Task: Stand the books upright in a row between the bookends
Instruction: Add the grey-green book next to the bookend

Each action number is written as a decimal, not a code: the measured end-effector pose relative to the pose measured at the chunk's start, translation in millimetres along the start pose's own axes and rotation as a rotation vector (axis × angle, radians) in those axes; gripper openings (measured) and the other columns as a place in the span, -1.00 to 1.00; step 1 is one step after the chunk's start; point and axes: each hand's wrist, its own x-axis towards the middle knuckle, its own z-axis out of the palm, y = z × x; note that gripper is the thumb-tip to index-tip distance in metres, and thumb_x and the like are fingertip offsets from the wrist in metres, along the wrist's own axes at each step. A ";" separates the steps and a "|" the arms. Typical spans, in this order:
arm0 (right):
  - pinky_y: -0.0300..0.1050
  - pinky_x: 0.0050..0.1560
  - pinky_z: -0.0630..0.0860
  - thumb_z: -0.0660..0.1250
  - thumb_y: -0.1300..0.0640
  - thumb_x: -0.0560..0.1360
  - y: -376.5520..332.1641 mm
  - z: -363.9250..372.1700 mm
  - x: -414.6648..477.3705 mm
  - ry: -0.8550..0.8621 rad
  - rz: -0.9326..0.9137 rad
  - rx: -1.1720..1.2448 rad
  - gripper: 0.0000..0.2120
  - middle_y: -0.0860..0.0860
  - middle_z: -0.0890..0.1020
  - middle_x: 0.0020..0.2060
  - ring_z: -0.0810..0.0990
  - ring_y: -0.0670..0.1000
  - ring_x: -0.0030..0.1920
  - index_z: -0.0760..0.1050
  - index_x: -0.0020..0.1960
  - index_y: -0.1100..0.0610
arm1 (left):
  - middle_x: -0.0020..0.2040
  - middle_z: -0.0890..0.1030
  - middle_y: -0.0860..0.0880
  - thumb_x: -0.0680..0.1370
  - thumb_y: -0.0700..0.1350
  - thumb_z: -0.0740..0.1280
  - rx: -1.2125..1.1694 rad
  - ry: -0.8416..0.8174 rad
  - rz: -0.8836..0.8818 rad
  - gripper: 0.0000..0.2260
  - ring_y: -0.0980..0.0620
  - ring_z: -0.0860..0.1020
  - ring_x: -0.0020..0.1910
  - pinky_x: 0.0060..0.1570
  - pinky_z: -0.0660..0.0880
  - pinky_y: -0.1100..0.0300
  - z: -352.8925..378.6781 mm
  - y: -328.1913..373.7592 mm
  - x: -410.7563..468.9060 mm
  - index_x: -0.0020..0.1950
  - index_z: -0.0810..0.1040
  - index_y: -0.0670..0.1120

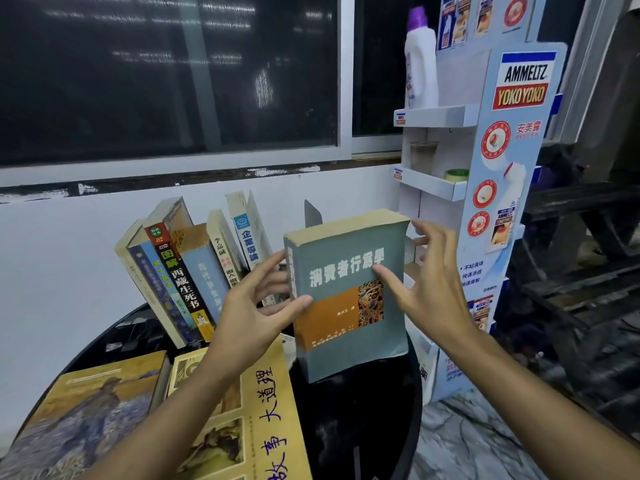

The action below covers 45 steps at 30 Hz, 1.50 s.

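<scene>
A dark round desk point(363, 427) stands against a white wall under a dark window. At its back I see a row of books point(194, 268) leaning left, with a grey bookend point(312, 213) upright behind them on the right. My left hand point(256, 317) and right hand point(426, 285) hold a thick grey-and-orange book point(349, 299) upright just right of the row, front cover facing me. Left thumb presses the cover, fingers on the spine; right fingers are spread across the cover and far edge. Two large books point(263, 417) lie flat in front. A cardboard display rack point(485, 188) stands to the right.
</scene>
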 end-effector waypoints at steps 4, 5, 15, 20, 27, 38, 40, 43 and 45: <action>-0.17 0.17 0.49 0.47 -0.09 0.48 -32.9 1.4 -11.6 0.047 -0.086 0.028 -0.44 0.04 0.39 0.17 0.45 -0.04 0.16 0.37 0.33 0.16 | 0.07 0.66 0.13 0.44 -0.08 0.54 0.043 -0.001 0.002 -0.50 0.20 0.61 0.11 0.03 0.62 0.27 2.7 5.1 1.2 0.32 0.48 0.20; -0.14 0.15 0.50 0.43 -0.14 0.49 -42.4 2.0 -15.0 -0.021 -0.089 0.054 -0.47 0.00 0.42 0.14 0.45 -0.08 0.15 0.39 0.31 0.13 | 0.04 0.67 0.18 0.44 -0.08 0.54 0.051 -0.002 0.008 -0.51 0.23 0.60 0.10 0.00 0.62 0.29 3.8 7.8 0.7 0.27 0.47 0.25; -0.06 0.05 0.61 0.31 -0.45 0.39 -78.6 -3.0 -13.4 -0.146 0.087 0.060 -0.38 -0.13 0.51 0.05 0.53 -0.13 0.05 0.42 0.20 -0.01 | 0.19 0.63 0.29 0.44 -0.19 0.53 -0.059 -0.105 0.049 -0.42 0.23 0.59 0.20 0.09 0.61 0.23 18.3 19.0 -13.3 0.40 0.48 0.14; -0.11 0.00 0.62 0.39 -0.33 0.44 -78.7 -12.3 -12.6 -0.131 0.065 0.084 -0.47 -0.11 0.53 0.03 0.55 -0.15 0.03 0.46 0.19 0.04 | 0.27 0.56 0.14 0.51 -0.26 0.47 -0.069 -0.213 0.066 -0.42 0.06 0.54 0.31 0.18 0.59 0.12 18.8 12.9 -20.7 0.48 0.43 0.08; -0.26 -0.12 0.52 0.35 -0.36 0.45 -84.7 -20.5 -8.9 -0.195 0.037 -0.003 -0.47 -0.13 0.55 0.04 0.53 -0.16 -0.02 0.49 0.24 -0.04 | 0.22 0.50 0.17 0.44 -0.12 0.54 0.026 -0.146 0.108 -0.38 0.05 0.58 0.15 -0.16 0.68 0.13 37.9 11.5 -28.5 0.45 0.45 0.16; -0.07 -0.31 0.57 0.35 -0.31 0.47 -84.5 -27.3 3.3 -0.182 0.100 -0.223 -0.56 -0.02 0.64 -0.17 0.61 -0.01 -0.22 0.47 0.05 0.06 | 0.15 0.45 0.28 0.45 0.05 0.51 0.165 -0.045 0.156 -0.36 0.12 0.54 0.10 -0.09 0.66 0.13 64.8 14.1 -32.6 0.51 0.41 0.11; -0.05 -0.32 0.57 0.36 -0.25 0.49 -88.0 -26.3 4.7 -0.178 0.096 -0.235 -0.59 0.00 0.64 -0.20 0.60 0.01 -0.25 0.47 0.01 0.10 | 0.15 0.45 0.26 0.46 0.04 0.51 0.155 -0.036 0.158 -0.37 0.11 0.54 0.10 -0.14 0.66 0.18 65.1 13.9 -33.3 0.50 0.42 0.09; -0.30 -0.45 0.35 0.38 -0.17 0.51 -95.1 -25.5 5.7 -0.172 0.073 -0.242 -0.64 -0.03 0.58 -0.26 0.50 -0.06 -0.34 0.45 -0.04 0.12 | 0.16 0.46 0.22 0.46 0.01 0.52 0.142 -0.036 0.161 -0.37 0.09 0.55 0.10 -0.21 0.64 0.25 63.1 13.2 -33.0 0.50 0.42 0.06; -0.36 -0.47 0.23 0.37 -0.16 0.51 -99.1 -24.9 6.8 -0.164 0.053 -0.265 -0.66 -0.05 0.52 -0.28 0.45 -0.05 -0.34 0.42 -0.06 0.12 | 0.18 0.47 0.19 0.47 -0.03 0.52 0.111 -0.057 0.152 -0.38 0.11 0.54 0.11 -0.21 0.64 0.29 59.1 14.5 -31.7 0.51 0.41 0.05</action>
